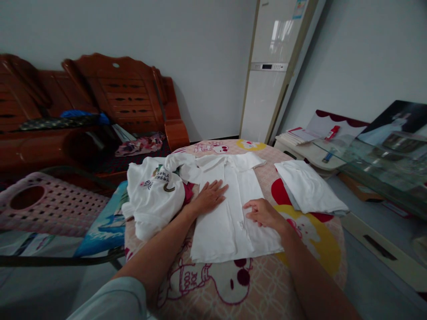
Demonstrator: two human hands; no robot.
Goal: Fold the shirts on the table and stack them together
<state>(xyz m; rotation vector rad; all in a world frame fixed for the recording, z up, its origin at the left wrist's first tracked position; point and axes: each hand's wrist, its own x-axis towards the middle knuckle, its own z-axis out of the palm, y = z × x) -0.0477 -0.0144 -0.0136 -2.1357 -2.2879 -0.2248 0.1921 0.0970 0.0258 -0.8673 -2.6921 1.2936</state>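
The cartoon-patterned desk [273, 289] shows on the near side of the white shirt [216, 231], which lies spread out on it. Over the shirt's right half, the right hand [265, 212] has its fingers curled; whether they pinch fabric, I cannot tell. On its left half the left hand [211, 196] lies flat, fingers extended. Left of the shirt sits a bunched white garment [155, 200]; right of it, a folded one [308, 186]. Well beyond the shirt stands a tall white appliance [262, 102].

The shirt [233, 213] is matt, creased cloth; at ten o'clock, a glossy wooden chair [123, 95]; at three o'clock, a smooth glass shelf [370, 171].
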